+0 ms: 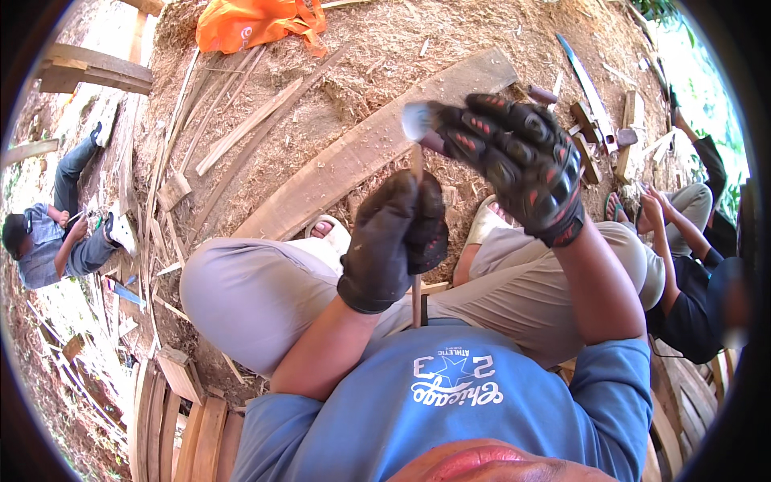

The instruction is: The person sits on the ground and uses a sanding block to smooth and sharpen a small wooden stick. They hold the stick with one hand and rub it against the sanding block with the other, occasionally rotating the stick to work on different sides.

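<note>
A thin wooden stick is clenched in the gloved left hand before the blue shirt. A blurred, pale-ended tool is gripped in the gloved right hand near the stick's tip

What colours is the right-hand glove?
The glove is black with red accents; see the head view.

Ground = dirt w/ wood shavings all over. Long plank lies diag. across the mid. (shavings on top of it too). Thin wood strips L of it, plus small block. Orange bag at far edge; long flat blue-and-white tool upper R, nr. wood blocks.
</note>
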A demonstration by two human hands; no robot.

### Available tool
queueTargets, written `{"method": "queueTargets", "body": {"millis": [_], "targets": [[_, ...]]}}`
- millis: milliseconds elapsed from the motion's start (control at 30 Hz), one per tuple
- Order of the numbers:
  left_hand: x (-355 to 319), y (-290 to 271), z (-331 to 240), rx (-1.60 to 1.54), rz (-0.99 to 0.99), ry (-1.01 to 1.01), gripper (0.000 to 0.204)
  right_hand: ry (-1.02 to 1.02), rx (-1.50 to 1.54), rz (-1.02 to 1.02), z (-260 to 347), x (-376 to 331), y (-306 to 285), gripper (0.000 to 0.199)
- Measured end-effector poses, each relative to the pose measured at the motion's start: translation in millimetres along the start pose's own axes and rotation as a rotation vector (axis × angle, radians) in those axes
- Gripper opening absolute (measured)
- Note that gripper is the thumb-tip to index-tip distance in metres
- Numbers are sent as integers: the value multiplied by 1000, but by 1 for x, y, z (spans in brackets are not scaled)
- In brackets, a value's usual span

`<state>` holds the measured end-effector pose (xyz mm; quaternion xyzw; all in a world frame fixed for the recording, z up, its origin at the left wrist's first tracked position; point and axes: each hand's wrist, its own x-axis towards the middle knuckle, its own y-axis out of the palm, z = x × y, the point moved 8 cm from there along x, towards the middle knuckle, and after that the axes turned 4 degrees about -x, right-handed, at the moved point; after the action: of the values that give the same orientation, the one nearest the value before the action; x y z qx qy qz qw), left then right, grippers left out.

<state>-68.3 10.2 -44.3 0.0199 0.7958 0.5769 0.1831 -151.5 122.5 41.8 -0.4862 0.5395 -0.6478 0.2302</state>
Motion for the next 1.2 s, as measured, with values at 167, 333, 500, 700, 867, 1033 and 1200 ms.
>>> {"method": "queueTargets", "body": {"millis": [167, 333, 500, 700, 867, 1033, 1200], "targets": [[-2, 1, -19, 47, -42, 91, 40, 164, 34, 32, -50, -14, 27, 37], [-7, 7, -10, 98, -36, 41, 35, 302, 182, -13, -46, -1, 28, 41], [-9, 7, -7, 127, -89, 64, 32, 223, 194, -81, -19, 17, 11, 38], [-10, 4, -8, 115, -123, 98, 26, -16, 172, -95, 8, 33, -6, 51], [-10, -2, -13, 184, -148, 100, 26, -82, 98, 39, 25, 29, -1, 53], [-6, -9, -7, 257, -269, 56, 27, -60, 139, 53, 14, 19, 12, 46], [-9, -3, -59, 79, -58, 254, 31, 66, 78, 42, -27, -8, 45, 44]]}}
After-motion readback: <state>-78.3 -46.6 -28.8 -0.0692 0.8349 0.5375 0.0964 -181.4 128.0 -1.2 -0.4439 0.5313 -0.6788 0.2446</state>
